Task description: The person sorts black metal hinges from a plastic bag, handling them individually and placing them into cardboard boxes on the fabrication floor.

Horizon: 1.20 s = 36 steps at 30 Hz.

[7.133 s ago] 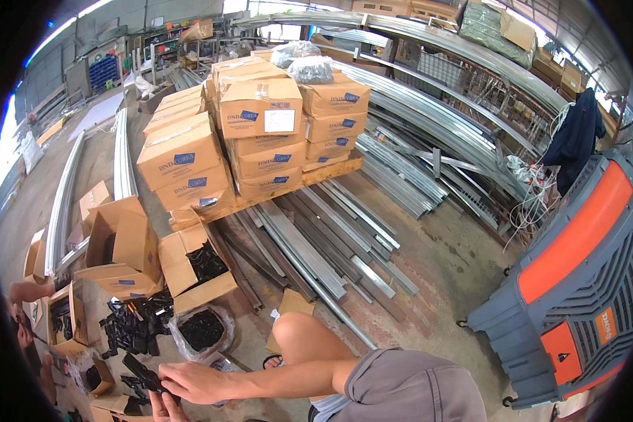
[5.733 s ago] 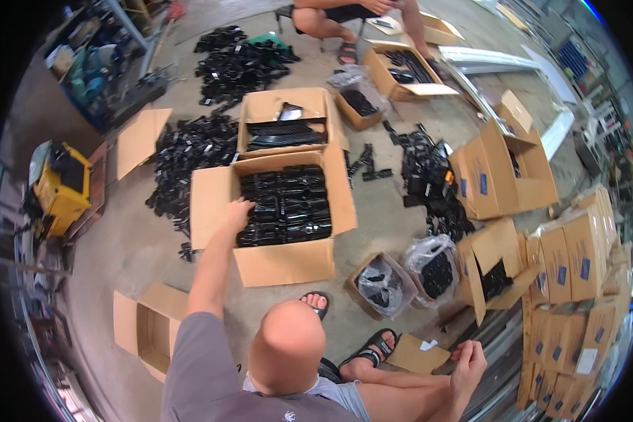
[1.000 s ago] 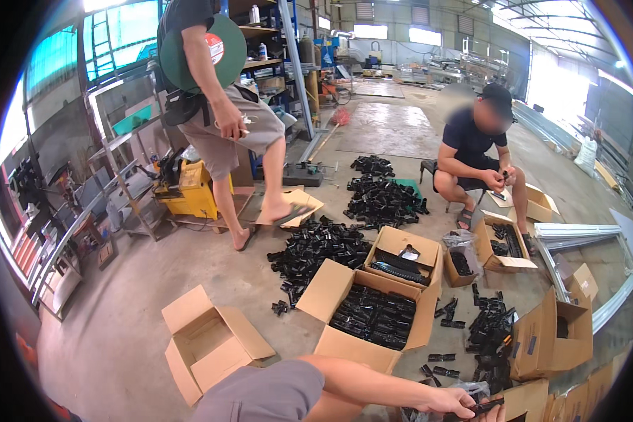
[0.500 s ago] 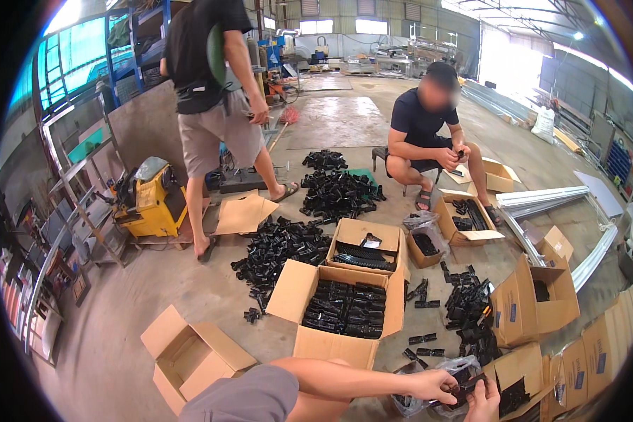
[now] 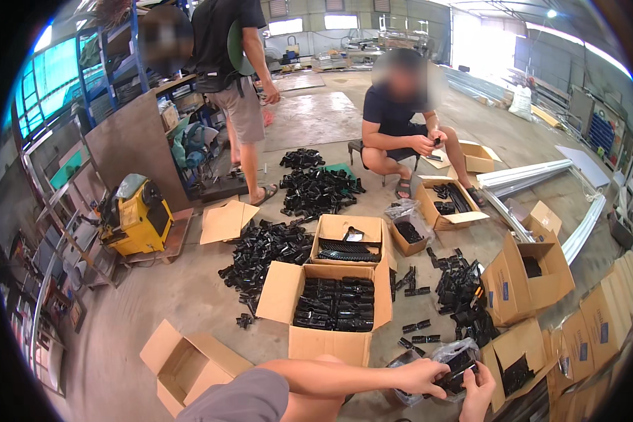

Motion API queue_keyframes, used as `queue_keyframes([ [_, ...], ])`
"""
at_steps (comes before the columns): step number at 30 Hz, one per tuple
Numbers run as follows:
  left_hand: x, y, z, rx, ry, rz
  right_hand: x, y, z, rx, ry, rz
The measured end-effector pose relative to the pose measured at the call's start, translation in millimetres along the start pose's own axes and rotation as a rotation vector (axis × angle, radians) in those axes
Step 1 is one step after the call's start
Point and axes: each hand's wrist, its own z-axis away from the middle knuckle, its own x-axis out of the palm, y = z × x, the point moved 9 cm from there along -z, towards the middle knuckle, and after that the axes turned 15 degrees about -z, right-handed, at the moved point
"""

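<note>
While a black part (image 5: 454, 382) is gripped by the left hand (image 5: 422, 378) and right hand (image 5: 480, 390) to the near right of the packed carton (image 5: 329, 346), a standing co-worker (image 5: 239, 105) has stepped farther beyond it, seemingly leaving the handling undisturbed.

Held part (image 5: 454, 382) black; carton (image 5: 330, 347) brown; machine (image 5: 138, 224) yellow (partly black).
</note>
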Motion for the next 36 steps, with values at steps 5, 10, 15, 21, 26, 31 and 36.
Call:
queue_keyframes([
  [5, 15.8, 0.7, -6.2, 0.055, -0.120, 0.200, -11.5, -6.7, -0.4, -0.045, 0.097, -0.165],
  [10, 23.0, -13.1, -9.7, 0.034, -0.065, 0.214, -4.7, -18.5, -9.5, -0.023, 0.072, -0.187],
  [15, 8.1, 13.9, -6.9, -0.089, -0.097, 0.431, -10.0, -29.1, -7.6, -0.099, 0.008, -0.051],
  [21, 10.3, 10.1, -3.1, -0.166, -0.133, 0.489, -4.4, -33.7, -10.8, -0.207, -0.032, 0.021],
  [26, 19.2, 0.8, -4.2, -0.207, -0.155, 0.613, -2.4, -18.1, -12.4, -0.062, -0.057, -0.092],
  [31, 13.5, 8.6, 2.9, -0.197, -0.164, 0.557, 1.1, -22.6, -7.0, -0.056, -0.092, -0.198],
  [36, 9.6, 8.2, 1.9, -0.206, -0.178, 0.566, 3.9, -27.6, -5.3, -0.094, -0.085, -0.137],
])
